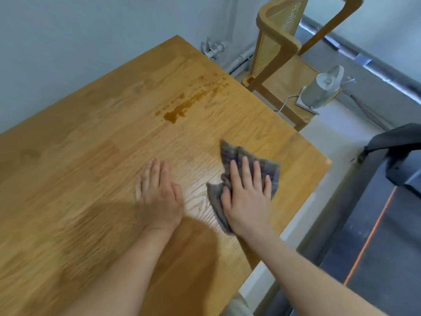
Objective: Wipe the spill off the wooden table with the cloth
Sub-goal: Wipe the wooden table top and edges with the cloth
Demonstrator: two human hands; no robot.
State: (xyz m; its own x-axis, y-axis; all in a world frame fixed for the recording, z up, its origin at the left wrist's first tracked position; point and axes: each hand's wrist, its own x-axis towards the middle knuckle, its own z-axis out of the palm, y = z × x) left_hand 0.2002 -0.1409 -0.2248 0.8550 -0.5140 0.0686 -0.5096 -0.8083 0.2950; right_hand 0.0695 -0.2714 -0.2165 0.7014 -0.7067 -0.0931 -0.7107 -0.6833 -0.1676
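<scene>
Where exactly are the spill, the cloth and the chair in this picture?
spill (173, 115), head view, on its darkest puddle.
cloth (229, 151), head view, on its far corner.
chair (287, 83), head view, on its seat.

No writing, label, brand, number or sign can be read anywhere, not on the tabletop (91, 156), the cloth (268, 171), the chair (278, 42) or the white appliance (319, 92) standing on its seat.

Grainy satin wooden table (95, 156), woven cloth (230, 153)
</scene>
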